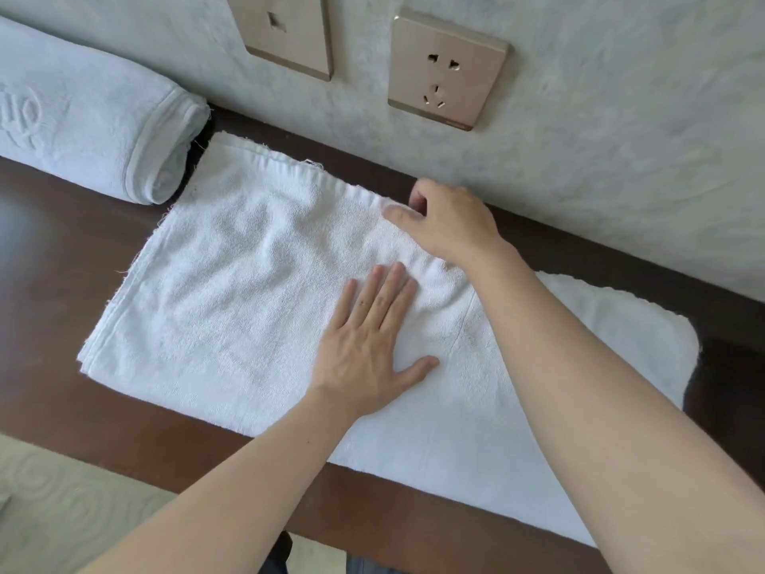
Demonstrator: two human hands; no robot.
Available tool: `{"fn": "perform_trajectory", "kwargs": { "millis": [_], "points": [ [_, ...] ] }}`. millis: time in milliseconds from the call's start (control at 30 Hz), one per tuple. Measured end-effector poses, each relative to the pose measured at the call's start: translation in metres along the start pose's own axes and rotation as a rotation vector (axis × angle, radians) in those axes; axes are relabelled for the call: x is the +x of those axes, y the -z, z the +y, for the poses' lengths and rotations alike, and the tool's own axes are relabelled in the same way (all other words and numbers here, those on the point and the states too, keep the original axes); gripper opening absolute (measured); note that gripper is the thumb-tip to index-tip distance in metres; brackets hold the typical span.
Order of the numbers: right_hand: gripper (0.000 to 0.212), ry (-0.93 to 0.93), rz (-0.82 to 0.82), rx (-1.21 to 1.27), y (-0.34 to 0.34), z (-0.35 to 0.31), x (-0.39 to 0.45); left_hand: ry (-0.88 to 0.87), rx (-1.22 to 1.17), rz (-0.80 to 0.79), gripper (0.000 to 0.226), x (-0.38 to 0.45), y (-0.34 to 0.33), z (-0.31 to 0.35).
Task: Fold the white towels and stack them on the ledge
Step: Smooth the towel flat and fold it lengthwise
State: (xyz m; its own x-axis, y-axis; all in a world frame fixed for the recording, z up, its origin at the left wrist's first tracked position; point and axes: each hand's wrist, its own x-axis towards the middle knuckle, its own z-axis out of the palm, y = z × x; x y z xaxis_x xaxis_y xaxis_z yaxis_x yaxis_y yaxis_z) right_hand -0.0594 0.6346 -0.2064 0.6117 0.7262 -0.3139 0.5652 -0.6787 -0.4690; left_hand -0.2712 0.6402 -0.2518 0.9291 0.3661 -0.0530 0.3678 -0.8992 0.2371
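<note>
Towel: white, nubbly terry towel (232, 283) flat on dark wooden ledge (62, 250).
My left hand (368, 345): flat, pressing it.
My right hand (447, 225): pinching its far hem.

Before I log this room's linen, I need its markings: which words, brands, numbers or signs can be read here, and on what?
Folded towel at left: raised script woven into the pile, cut off by the frame edge, not readable.
Wall socket: a small dark mark on its lower edge, too small to read.
Flat towel under both hands: no text visible.
Switch plate: no text visible.
</note>
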Motion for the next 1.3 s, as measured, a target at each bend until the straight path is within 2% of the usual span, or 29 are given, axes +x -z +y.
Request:
{"fn": "perform_trajectory", "kwargs": {
  "millis": [100,233,300,367,467,500,633,800,933,1000,1100,1167,1233,1267,1300],
  "points": [
    [0.059,0.020,-0.140,0.016,0.008,0.011,-0.006,0.042,0.005,0.009,0.087,0.003,-0.001,0.003],
    [0.056,0.095,-0.018,0.125,0.015,0.010,-0.007,0.035,0.007,0.040,0.085,-0.002,-0.002,0.004],
    [0.052,0.075,-0.029,0.161,0.014,0.009,-0.010,0.031,0.013,0.050,0.083,-0.005,-0.003,0.003],
    [0.051,0.000,-0.124,0.154,0.017,0.015,-0.013,0.029,0.034,0.043,0.083,-0.006,-0.002,0.002],
    [0.052,-0.064,-0.374,0.049,0.028,0.029,-0.013,0.043,0.073,0.013,0.084,-0.005,-0.001,0.003],
    [0.051,-0.052,-0.384,0.058,0.031,0.033,-0.013,0.046,0.082,0.002,0.084,-0.005,-0.001,0.003],
    [0.055,0.007,-0.165,0.141,0.027,0.044,-0.020,0.053,0.076,-0.042,0.083,-0.004,0.002,0.006],
    [0.054,-0.017,-0.174,0.019,0.020,0.052,-0.022,0.130,-0.023,-0.029,0.080,0.014,0.005,0.028],
    [0.052,-0.033,0.030,0.088,0.022,0.052,-0.021,0.028,-0.025,-0.020,0.086,0.022,-0.006,0.065],
    [0.054,-0.105,-0.052,0.117,0.026,0.060,-0.022,0.029,0.032,-0.052,0.085,0.019,-0.014,0.071],
    [0.064,-0.189,-0.329,0.024,0.039,0.081,-0.032,0.040,0.057,-0.055,0.085,0.015,-0.018,0.070],
    [0.065,-0.167,-0.280,0.084,0.046,0.090,-0.036,0.021,0.056,-0.046,0.086,0.017,-0.019,0.069],
    [0.061,-0.120,-0.108,0.159,0.047,0.099,-0.039,0.019,0.040,-0.041,0.086,0.017,-0.019,0.070],
    [0.059,-0.128,-0.090,0.184,0.048,0.102,-0.041,0.025,0.034,-0.038,0.086,0.017,-0.019,0.071],
    [0.060,-0.154,-0.148,0.184,0.051,0.105,-0.043,0.030,0.032,-0.039,0.086,0.017,-0.019,0.072]
  ]
}}
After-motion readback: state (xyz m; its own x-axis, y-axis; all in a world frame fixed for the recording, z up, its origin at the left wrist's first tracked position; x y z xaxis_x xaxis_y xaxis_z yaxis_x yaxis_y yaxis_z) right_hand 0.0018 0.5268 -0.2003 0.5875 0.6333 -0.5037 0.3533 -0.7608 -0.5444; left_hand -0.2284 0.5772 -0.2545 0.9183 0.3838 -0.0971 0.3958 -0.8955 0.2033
